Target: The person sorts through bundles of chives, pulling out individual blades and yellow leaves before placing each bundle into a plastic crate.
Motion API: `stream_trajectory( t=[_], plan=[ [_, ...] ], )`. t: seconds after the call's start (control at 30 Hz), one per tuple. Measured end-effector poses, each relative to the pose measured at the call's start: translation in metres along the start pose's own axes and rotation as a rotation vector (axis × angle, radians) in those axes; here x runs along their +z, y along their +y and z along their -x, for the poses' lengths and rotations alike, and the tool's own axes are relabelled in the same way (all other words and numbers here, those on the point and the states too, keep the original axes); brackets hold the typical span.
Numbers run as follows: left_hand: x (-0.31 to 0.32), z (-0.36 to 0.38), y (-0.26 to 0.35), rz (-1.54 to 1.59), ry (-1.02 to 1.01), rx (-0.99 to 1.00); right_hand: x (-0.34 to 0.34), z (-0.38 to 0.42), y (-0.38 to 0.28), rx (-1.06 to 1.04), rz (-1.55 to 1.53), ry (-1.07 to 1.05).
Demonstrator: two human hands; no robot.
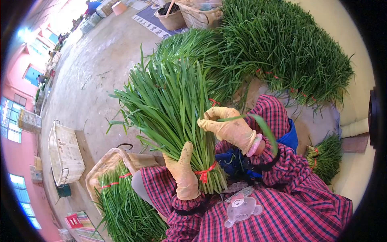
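Observation:
A large bundle of garlic chives [173, 101] stands tilted at my lap, its cut stems toward me. Round the stems runs a red tie [204, 172], knotted at the front. My left hand [182, 171], in a cream glove, is wrapped about the bundle's left side with the thumb up along the leaves. On the right, my gloved right hand [229, 127] is pinched at the bundle's edge. A single loose chive leaf [264, 128] passes through its fingers and curves over my wrist.
Big heaps of tied chives [282, 44] lie ahead and to the right. A basket [115, 155] of chive bundles stands at my left knee, with a white crate [66, 151] beyond. A smaller bundle [327, 157] lies near the right wall. Tubs [171, 18] stand at the back.

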State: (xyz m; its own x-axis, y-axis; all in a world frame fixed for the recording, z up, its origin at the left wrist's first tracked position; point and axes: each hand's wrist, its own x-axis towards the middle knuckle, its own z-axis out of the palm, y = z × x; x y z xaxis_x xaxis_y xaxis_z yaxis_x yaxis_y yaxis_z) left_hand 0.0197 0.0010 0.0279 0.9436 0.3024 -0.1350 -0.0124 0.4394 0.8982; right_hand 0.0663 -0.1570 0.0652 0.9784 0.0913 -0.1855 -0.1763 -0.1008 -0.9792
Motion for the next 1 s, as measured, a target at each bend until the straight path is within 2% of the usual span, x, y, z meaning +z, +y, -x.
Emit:
stream_trajectory(
  t=[0.07, 0.2, 0.23, 0.27, 0.33, 0.37, 0.47, 0.53, 0.6, 0.63, 0.67, 0.73, 0.87, 1.0],
  plan=[
    [-0.001, 0.000, 0.000, 0.009, 0.001, -0.013, -0.002, -0.003, -0.002, 0.159, -0.184, -0.071],
    [-0.001, 0.000, 0.000, -0.012, 0.005, -0.026, -0.009, -0.007, 0.004, 0.134, -0.201, -0.209],
    [-0.001, 0.001, 0.001, -0.010, 0.002, -0.027, -0.004, -0.004, 0.005, 0.003, -0.133, -0.187],
    [0.000, 0.002, 0.000, -0.012, 0.000, -0.030, -0.003, -0.002, 0.005, 0.005, -0.134, -0.184],
    [0.002, 0.002, 0.000, -0.020, -0.010, -0.014, -0.002, 0.000, 0.004, -0.210, 0.260, -0.185],
    [0.002, 0.002, 0.000, -0.021, -0.011, -0.015, 0.001, 0.002, 0.002, -0.269, 0.352, -0.117],
    [0.002, 0.002, 0.001, 0.047, -0.045, -0.040, 0.010, 0.001, 0.014, -0.360, 0.327, 0.005],
    [0.002, 0.001, 0.001, 0.019, 0.003, -0.025, 0.007, 0.000, 0.016, -0.307, 0.214, -0.023],
    [-0.001, 0.000, 0.001, 0.017, 0.001, -0.045, 0.002, 0.002, 0.009, -0.042, -0.056, -0.106],
    [-0.002, -0.001, 0.002, 0.017, -0.001, -0.064, -0.001, 0.004, 0.007, 0.004, -0.120, -0.130],
    [-0.002, -0.001, 0.004, 0.017, -0.003, -0.061, -0.003, 0.005, 0.003, 0.001, -0.121, -0.130],
    [0.003, 0.000, 0.011, 0.022, -0.021, -0.067, -0.006, 0.008, -0.004, 0.142, -0.199, -0.079],
    [0.003, 0.003, 0.018, 0.021, -0.070, -0.078, -0.006, 0.006, -0.004, 0.042, -0.254, -0.012],
    [0.002, 0.009, 0.022, -0.062, -0.109, -0.060, -0.009, 0.013, -0.009, 0.052, -0.285, -0.016]
  ],
)
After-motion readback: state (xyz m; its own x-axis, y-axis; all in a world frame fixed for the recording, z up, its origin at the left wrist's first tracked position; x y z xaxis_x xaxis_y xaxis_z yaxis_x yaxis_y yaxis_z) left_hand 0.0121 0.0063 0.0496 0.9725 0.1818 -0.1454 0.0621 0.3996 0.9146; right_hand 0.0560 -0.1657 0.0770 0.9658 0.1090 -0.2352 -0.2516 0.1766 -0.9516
